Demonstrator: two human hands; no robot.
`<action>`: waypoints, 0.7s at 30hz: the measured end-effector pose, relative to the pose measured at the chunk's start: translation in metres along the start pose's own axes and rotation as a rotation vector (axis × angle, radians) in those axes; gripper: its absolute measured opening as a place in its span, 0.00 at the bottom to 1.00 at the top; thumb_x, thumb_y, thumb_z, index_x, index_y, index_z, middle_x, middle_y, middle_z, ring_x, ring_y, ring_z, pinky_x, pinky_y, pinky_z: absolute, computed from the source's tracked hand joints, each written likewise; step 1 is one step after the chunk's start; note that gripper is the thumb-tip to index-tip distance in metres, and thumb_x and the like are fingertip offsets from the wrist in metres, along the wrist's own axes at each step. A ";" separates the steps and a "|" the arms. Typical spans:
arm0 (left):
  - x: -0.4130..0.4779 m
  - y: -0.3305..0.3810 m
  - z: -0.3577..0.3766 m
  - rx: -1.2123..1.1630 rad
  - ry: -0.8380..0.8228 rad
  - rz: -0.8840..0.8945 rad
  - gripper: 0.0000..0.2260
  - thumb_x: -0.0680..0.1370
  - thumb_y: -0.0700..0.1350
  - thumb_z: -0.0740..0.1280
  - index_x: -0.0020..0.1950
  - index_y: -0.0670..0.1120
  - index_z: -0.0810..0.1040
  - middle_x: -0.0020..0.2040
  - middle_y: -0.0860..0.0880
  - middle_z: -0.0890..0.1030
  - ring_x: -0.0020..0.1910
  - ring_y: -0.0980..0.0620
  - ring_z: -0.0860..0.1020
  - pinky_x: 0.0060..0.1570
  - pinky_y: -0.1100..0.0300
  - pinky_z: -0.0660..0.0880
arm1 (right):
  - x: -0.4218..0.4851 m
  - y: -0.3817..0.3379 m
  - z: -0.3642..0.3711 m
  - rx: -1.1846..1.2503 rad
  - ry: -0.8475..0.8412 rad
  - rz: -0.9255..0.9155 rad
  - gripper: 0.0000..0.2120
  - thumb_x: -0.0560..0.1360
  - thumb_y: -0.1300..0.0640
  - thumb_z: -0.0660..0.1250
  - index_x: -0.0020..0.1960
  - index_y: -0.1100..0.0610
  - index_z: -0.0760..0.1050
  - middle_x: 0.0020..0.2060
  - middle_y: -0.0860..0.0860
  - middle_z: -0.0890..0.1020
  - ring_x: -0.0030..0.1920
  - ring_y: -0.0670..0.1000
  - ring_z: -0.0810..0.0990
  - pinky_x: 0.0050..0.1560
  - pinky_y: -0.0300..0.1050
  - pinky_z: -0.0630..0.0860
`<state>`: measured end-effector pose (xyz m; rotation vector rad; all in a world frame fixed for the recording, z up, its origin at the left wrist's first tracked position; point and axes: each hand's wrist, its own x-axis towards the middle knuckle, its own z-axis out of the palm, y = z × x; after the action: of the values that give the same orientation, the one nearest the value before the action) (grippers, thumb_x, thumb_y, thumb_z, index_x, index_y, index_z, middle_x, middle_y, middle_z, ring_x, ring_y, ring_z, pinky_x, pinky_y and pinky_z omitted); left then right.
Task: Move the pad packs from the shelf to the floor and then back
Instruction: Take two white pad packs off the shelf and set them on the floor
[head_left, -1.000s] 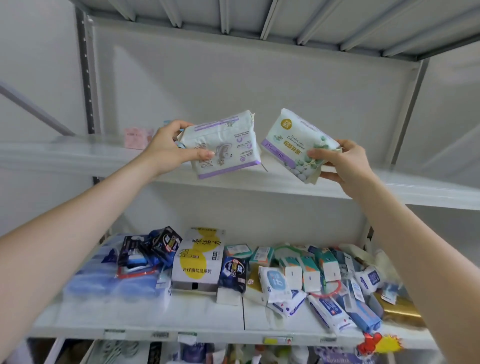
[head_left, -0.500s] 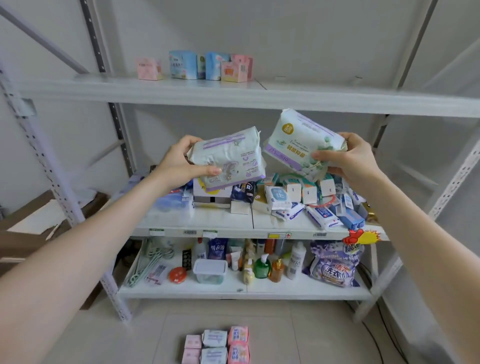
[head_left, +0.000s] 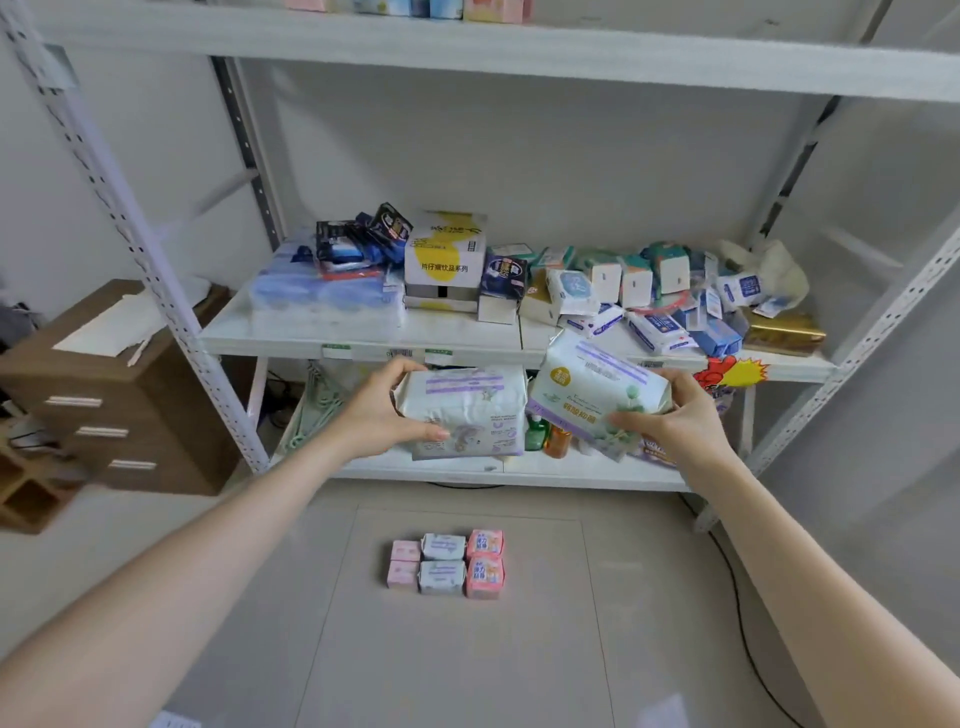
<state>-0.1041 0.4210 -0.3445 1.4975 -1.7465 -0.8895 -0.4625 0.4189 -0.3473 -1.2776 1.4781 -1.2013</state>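
My left hand (head_left: 387, 410) grips a white pad pack with purple stripes (head_left: 467, 413) by its left end. My right hand (head_left: 675, 415) grips a second white pad pack with a yellow badge and purple band (head_left: 587, 389) by its right end. Both packs hang in the air side by side, in front of the lower shelves. On the floor below lie several small pad packs (head_left: 447, 564) in a neat block, pink and pale blue. More packs (head_left: 410, 6) stand on the top shelf (head_left: 519, 52), cut off by the frame's edge.
The middle shelf (head_left: 363, 335) is crowded with boxes, tissue packs and wipes. Bottles (head_left: 545, 436) stand on the bottom shelf. A brown drawer cabinet (head_left: 104, 389) sits at the left. A black cable (head_left: 737, 597) runs along the floor at the right. Tiled floor surrounds the block of packs.
Both hands have come down with their packs from the top shelf's height to below the middle shelf. The view has tilted down, and the floor packs now show fully.
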 end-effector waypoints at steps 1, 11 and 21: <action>-0.005 -0.011 0.007 -0.001 -0.014 -0.019 0.31 0.61 0.47 0.83 0.59 0.51 0.73 0.55 0.53 0.79 0.56 0.52 0.78 0.57 0.50 0.76 | -0.003 0.014 0.003 -0.012 -0.011 0.018 0.30 0.55 0.63 0.83 0.52 0.50 0.73 0.49 0.50 0.83 0.46 0.49 0.84 0.39 0.46 0.81; -0.042 -0.124 0.067 -0.008 -0.057 -0.243 0.30 0.60 0.46 0.83 0.58 0.51 0.73 0.53 0.54 0.81 0.54 0.54 0.79 0.53 0.56 0.77 | -0.026 0.132 0.047 -0.003 -0.148 0.247 0.32 0.56 0.68 0.82 0.54 0.55 0.72 0.49 0.52 0.84 0.49 0.53 0.84 0.38 0.44 0.81; -0.040 -0.256 0.098 0.010 -0.174 -0.428 0.29 0.60 0.47 0.83 0.55 0.52 0.73 0.50 0.55 0.81 0.50 0.56 0.78 0.44 0.64 0.73 | -0.051 0.250 0.121 -0.059 -0.148 0.447 0.32 0.56 0.70 0.81 0.53 0.54 0.72 0.50 0.55 0.83 0.51 0.56 0.82 0.46 0.54 0.82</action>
<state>-0.0422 0.4396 -0.6139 1.8881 -1.5720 -1.2573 -0.3890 0.4588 -0.6166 -0.9783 1.5904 -0.7596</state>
